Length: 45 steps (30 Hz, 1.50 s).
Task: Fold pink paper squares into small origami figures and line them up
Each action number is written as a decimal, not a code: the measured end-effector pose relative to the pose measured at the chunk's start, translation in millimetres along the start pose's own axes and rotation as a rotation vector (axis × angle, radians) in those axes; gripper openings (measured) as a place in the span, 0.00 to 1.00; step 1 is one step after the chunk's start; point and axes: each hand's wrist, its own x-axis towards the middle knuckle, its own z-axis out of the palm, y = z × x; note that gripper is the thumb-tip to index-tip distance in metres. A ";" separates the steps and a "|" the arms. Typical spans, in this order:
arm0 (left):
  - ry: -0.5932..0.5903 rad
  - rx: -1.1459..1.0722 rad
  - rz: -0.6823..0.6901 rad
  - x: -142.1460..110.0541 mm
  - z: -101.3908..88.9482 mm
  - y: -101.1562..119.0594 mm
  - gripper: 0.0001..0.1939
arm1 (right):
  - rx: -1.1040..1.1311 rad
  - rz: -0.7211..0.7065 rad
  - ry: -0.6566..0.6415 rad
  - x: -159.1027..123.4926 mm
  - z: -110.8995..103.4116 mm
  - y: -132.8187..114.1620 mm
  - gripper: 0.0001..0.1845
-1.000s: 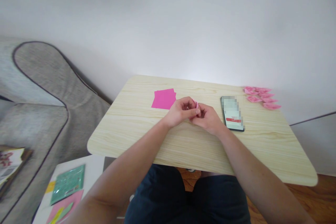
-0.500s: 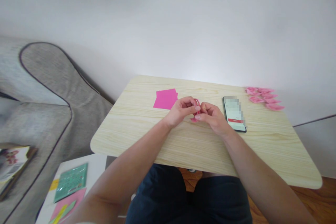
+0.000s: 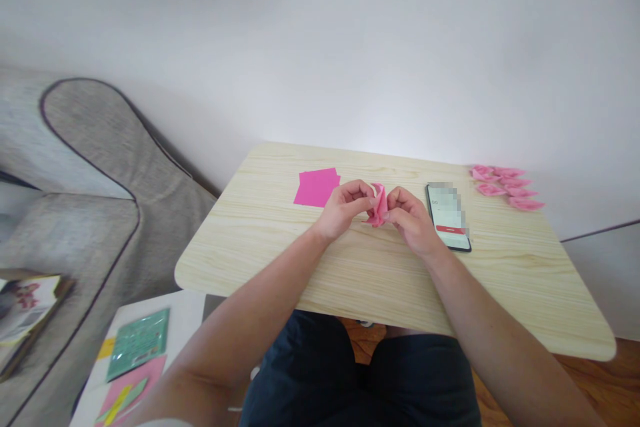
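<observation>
Over the middle of a light wooden table (image 3: pixel 280 260), my left hand (image 3: pixel 345 208) and my right hand (image 3: pixel 411 215) both pinch a small folded pink paper piece (image 3: pixel 379 205) between their fingertips. The piece stands between the two hands, just above the tabletop. Both hands have their fingers curled around it. A stack of flat pink paper sheets (image 3: pixel 317 187) lies just left of my left hand.
A phone (image 3: pixel 448 216) lies screen up right of my right hand. Several folded pink paper pieces (image 3: pixel 505 185) sit at the far right edge. A grey sofa (image 3: pixel 90 173) stands to the left, with a low white surface holding coloured sheets (image 3: pixel 134 360) below it.
My hands have drawn slightly apart and the pink piece, mostly hidden between them before, now shows more fully opened between the fingertips.
</observation>
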 end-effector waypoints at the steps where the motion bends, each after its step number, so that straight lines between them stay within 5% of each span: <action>1: 0.038 0.037 0.018 -0.1 0.3 -0.1 0.12 | -0.021 -0.009 0.011 0.3 -0.2 -0.6 0.13; 5: 0.118 0.151 0.033 -0.5 4.0 -0.1 0.09 | -0.119 -0.038 0.065 1.2 0.9 -1.8 0.11; 10: 0.078 0.150 -0.018 -0.9 7.1 -1.1 0.08 | -0.157 -0.038 0.086 3.2 0.9 1.8 0.09; 14: 0.083 0.182 -0.026 0.5 3.2 -6.1 0.06 | -0.215 0.010 0.228 7.2 -5.3 6.9 0.10; 19: 0.298 0.568 0.136 2.1 -6.2 -12.6 0.04 | -0.414 -0.056 0.369 7.8 -13.0 7.6 0.07; 22: 0.369 0.822 0.204 1.9 -12.5 -12.8 0.08 | -0.612 -0.137 0.245 2.9 -10.7 3.7 0.08; 26: 0.301 0.969 0.199 2.9 -18.8 -14.2 0.12 | -0.807 -0.301 -0.019 -2.8 -1.5 2.0 0.15; 30: 0.259 1.032 0.187 5.0 -22.4 -19.6 0.11 | -0.903 -0.345 -0.118 -2.1 2.2 7.2 0.11; 45: 0.235 1.078 0.056 5.5 -27.1 -17.9 0.11 | -0.923 -0.259 -0.100 -1.1 -9.9 2.9 0.08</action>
